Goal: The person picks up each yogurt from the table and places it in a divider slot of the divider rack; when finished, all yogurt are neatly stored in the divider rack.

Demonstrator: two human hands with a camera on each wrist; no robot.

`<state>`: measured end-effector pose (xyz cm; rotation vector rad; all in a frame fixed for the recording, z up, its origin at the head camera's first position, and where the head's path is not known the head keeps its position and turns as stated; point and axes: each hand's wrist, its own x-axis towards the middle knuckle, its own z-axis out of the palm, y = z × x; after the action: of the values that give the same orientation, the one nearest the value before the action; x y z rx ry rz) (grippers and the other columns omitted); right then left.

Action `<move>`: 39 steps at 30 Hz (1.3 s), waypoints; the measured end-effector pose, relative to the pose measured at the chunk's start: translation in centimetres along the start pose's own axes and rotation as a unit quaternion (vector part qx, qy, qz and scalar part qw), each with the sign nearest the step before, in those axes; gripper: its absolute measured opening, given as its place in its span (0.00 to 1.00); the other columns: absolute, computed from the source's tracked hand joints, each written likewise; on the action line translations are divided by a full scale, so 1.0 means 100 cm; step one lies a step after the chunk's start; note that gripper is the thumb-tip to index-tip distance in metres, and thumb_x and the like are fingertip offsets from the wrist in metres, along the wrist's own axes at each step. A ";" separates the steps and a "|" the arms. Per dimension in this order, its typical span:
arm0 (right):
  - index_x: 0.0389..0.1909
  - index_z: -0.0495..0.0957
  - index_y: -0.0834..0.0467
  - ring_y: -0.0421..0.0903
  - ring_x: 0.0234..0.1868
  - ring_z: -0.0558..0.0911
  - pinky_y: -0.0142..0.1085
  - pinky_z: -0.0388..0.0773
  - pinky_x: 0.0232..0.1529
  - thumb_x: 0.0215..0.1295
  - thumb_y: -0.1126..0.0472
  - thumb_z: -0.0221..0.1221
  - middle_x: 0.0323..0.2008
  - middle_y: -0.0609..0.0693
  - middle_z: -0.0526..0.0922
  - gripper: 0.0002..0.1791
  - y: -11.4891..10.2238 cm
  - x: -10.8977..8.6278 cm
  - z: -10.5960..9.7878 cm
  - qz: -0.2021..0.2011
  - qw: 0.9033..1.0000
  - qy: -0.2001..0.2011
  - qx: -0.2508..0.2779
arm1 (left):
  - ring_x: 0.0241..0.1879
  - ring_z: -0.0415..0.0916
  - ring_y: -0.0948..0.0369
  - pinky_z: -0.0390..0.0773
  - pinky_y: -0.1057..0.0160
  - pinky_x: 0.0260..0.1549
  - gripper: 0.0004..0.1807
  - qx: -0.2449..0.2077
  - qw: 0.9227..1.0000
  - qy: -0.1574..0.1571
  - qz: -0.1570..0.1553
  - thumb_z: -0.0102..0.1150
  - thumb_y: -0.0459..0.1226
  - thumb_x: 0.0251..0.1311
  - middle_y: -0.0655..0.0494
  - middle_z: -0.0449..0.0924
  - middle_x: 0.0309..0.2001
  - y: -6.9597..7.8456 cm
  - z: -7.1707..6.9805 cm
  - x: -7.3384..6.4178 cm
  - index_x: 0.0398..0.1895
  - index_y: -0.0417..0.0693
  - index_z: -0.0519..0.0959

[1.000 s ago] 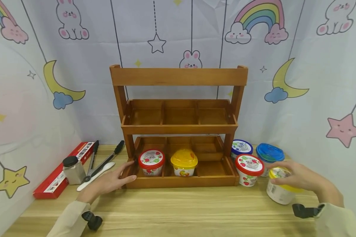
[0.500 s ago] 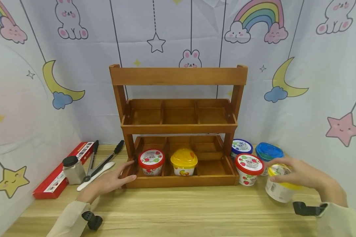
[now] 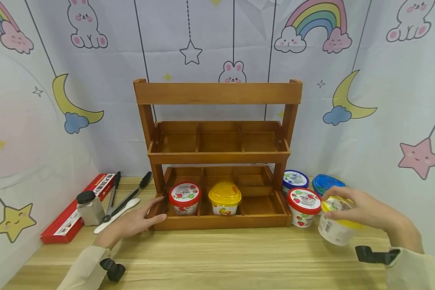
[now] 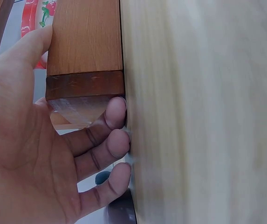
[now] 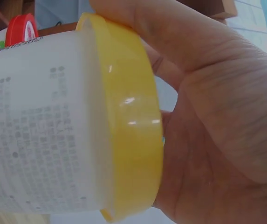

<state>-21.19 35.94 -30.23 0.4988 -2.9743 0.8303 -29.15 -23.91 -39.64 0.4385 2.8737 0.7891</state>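
Yellow-lidded tub: (image 3: 333, 233) in the air or nearly so at the right side of the table (image 3: 221, 259), tilted; whether its base touches the wood cannot be told.
Right hand: (image 3: 367, 211) spread wide over the tub's top, thumb and fingers pinching the lid (image 5: 132, 123) from opposite sides; palm apart from the lid; some fingers hidden behind it.
Left hand: (image 3: 132, 222) fingers bent, holding the near left corner of the wooden rack (image 3: 221, 224); thumb on the front rail.
Tub weight: contents not visible; probably light, since 1 hand spans and carries it from above.
Tub wall: pale, printed, holding its round shape; probably thin plastic, stiff enough for a mild squeeze, likely to dent under a hard one.
Lid surface: glossy, smooth; expect some slip if fingers are damp.
Lid seat: tightness unknown; with the load hung from the lid, a loose fit could let the body drop.
Best hold: lid skirt with fingertips reaching below onto the wall, so both parts are carried; thumb opposite fingers, moderate pressure.
Neighbours: red-lidded tub (image 3: 304, 202) just left of the held tub, blue-lidded tub (image 3: 324, 183) behind; little knuckle room there.
Breakage: judged low; spill or popped lid likelier.
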 end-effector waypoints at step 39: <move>0.46 0.76 0.44 0.58 0.51 0.74 0.46 0.76 0.39 0.64 0.46 0.67 0.54 0.53 0.77 0.15 -0.073 0.052 0.011 -0.078 0.995 0.064 0.028 | 0.29 0.80 0.63 0.72 0.37 0.51 0.43 -0.013 1.000 0.012 0.005 0.53 0.63 0.66 0.42 0.80 0.55 -0.005 0.001 0.001 0.79 0.60 0.54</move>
<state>-23.83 27.92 -26.95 0.6447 -2.7619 0.8955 -29.36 -24.26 -40.01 0.4448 2.8816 0.8384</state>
